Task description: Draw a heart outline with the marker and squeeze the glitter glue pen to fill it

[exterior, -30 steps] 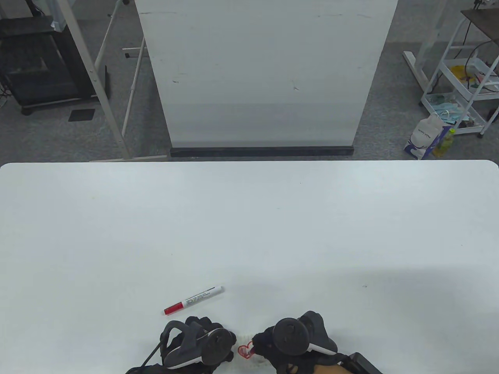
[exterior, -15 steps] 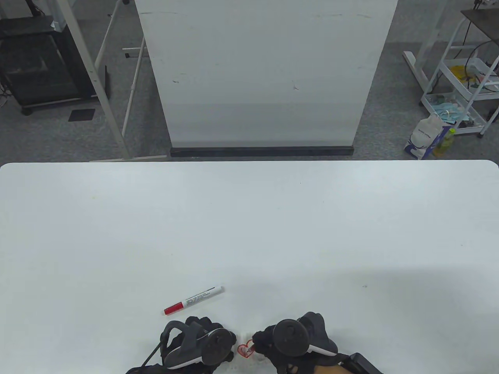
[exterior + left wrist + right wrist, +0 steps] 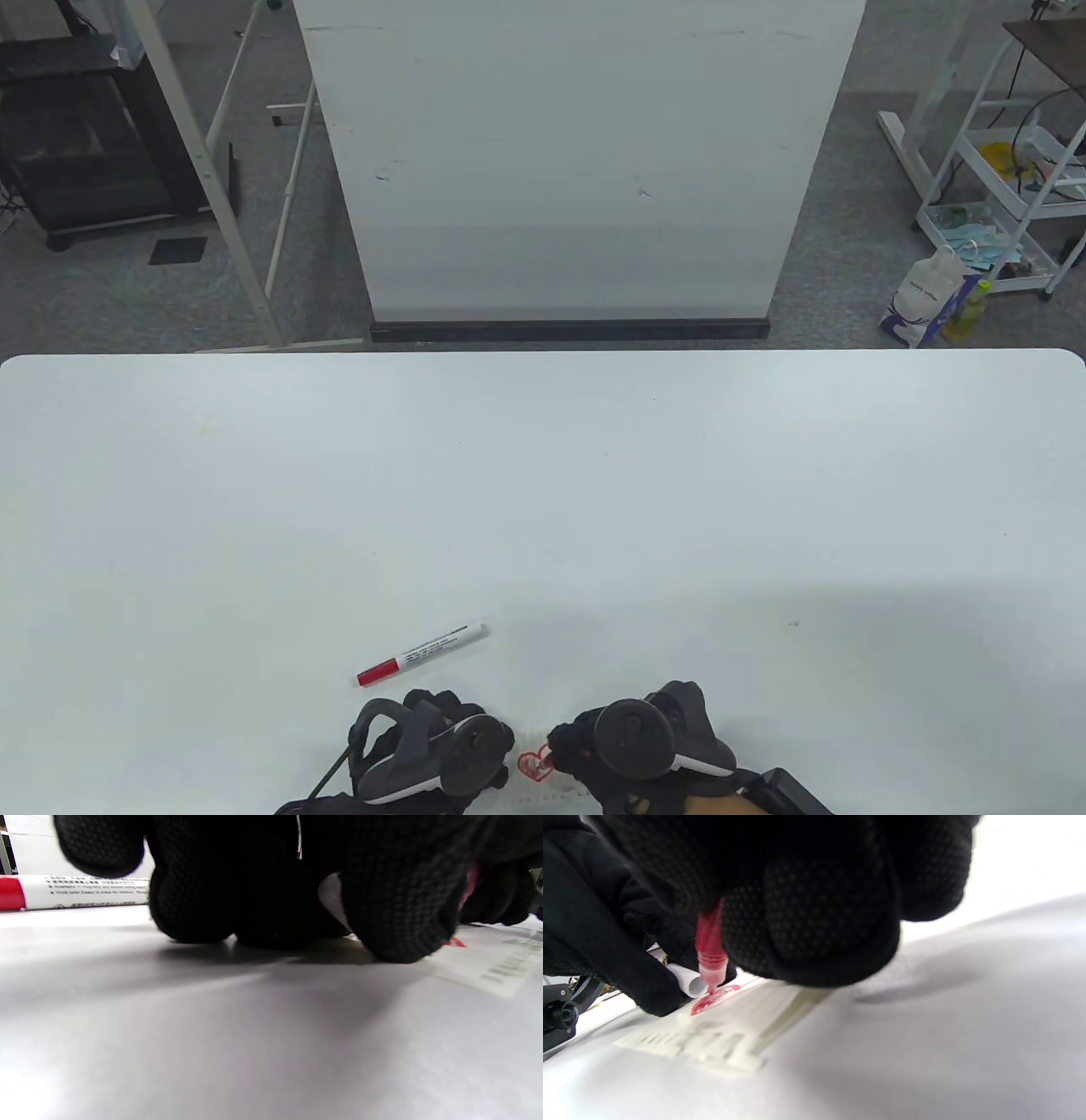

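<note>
A small red heart (image 3: 534, 762) is drawn on a printed paper slip (image 3: 551, 785) at the table's near edge. My right hand (image 3: 585, 745) grips a red glitter glue pen (image 3: 709, 942) upright, with its nozzle touching wet red glue inside the heart (image 3: 715, 999). My left hand (image 3: 441, 747) rests curled on the table just left of the heart. The open end of a white cap (image 3: 689, 982) pokes out from the left hand's fingers (image 3: 394, 899). The red-capped white marker (image 3: 420, 654) lies loose beyond the left hand and shows again as the marker (image 3: 76, 891) in the left wrist view.
The white table (image 3: 543, 492) stretches far beyond the hands. A white board (image 3: 577, 161) stands behind its far edge, and a cart with clutter (image 3: 1010, 195) is on the floor at the right.
The right hand has shifted very slightly over the heart with the pen tip down, and the red patch looks a bit fuller. The left hand and the marker have stayed put.
</note>
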A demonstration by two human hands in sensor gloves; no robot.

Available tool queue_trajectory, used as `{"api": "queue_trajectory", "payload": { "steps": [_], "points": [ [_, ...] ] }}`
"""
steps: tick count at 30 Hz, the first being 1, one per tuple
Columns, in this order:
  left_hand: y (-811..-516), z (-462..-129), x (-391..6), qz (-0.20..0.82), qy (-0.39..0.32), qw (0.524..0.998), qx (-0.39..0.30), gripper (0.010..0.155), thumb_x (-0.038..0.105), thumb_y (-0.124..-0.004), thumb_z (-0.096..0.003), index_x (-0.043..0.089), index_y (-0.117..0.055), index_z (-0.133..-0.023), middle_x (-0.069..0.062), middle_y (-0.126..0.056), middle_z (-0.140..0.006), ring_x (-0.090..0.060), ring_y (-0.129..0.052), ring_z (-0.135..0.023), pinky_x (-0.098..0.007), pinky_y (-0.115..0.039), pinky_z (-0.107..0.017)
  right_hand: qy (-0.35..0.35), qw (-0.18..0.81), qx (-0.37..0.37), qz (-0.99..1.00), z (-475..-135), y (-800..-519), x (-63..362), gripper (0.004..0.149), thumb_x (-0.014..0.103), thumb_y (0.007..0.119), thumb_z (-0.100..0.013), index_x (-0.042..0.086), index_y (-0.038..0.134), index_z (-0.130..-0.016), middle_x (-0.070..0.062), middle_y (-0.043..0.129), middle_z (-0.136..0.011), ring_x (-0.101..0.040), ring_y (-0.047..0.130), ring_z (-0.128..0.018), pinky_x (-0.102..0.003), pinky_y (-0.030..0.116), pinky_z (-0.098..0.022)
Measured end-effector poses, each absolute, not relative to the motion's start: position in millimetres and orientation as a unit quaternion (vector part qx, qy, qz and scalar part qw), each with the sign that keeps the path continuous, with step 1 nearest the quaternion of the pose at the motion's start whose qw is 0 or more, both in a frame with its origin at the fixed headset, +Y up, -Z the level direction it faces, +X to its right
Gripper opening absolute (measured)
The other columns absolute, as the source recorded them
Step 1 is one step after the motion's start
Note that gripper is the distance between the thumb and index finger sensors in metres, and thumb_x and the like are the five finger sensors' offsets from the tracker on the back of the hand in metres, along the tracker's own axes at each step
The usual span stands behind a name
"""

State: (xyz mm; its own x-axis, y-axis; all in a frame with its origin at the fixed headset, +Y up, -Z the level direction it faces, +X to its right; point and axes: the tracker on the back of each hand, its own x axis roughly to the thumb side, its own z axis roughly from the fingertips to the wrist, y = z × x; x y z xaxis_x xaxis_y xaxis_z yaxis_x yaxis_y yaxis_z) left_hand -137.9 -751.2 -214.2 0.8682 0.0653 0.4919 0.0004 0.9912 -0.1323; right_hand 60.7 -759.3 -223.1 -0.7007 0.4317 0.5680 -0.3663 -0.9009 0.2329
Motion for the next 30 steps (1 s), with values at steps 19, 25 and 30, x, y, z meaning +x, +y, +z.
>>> {"api": "queue_trajectory", "payload": {
  "steps": [19, 25, 30],
  "points": [
    [-751.4, -214.6, -137.0, 0.015, -0.254, 0.965, -0.066, 0.044, 0.047, -0.096, -0.0383, 0.028, -0.093, -0.078, -0.002, -0.102, -0.068, -0.032, -0.098, -0.061, -0.062, -0.071, -0.059, 0.011, 0.176, 0.323, 0.93, -218.8, -755.4, 57.1, 0.04, 0.04, 0.085, -0.036, 0.018, 0.099, -0.066, -0.007, 0.108, -0.046, -0.013, 0.109, -0.022, -0.036, 0.093, -0.037],
    [-751.5, -214.8, -137.0, 0.015, -0.255, 0.965, -0.066, 0.044, 0.047, -0.096, -0.0382, 0.028, -0.093, -0.078, -0.002, -0.102, -0.068, -0.032, -0.098, -0.061, -0.062, -0.071, -0.059, 0.024, 0.182, 0.332, 0.925, -218.3, -756.1, 55.8, 0.04, 0.041, 0.085, -0.036, 0.019, 0.099, -0.066, -0.007, 0.108, -0.046, -0.013, 0.109, -0.022, -0.036, 0.093, -0.037],
    [-751.5, -214.8, -137.0, 0.015, -0.255, 0.965, -0.066, 0.044, 0.047, -0.096, -0.0383, 0.028, -0.093, -0.078, -0.002, -0.102, -0.068, -0.032, -0.098, -0.061, -0.062, -0.071, -0.059, 0.012, 0.176, 0.325, 0.929, -218.8, -755.5, 55.5, 0.04, 0.041, 0.085, -0.036, 0.018, 0.099, -0.066, -0.007, 0.108, -0.046, -0.013, 0.109, -0.023, -0.036, 0.093, -0.037]
  ]
}}
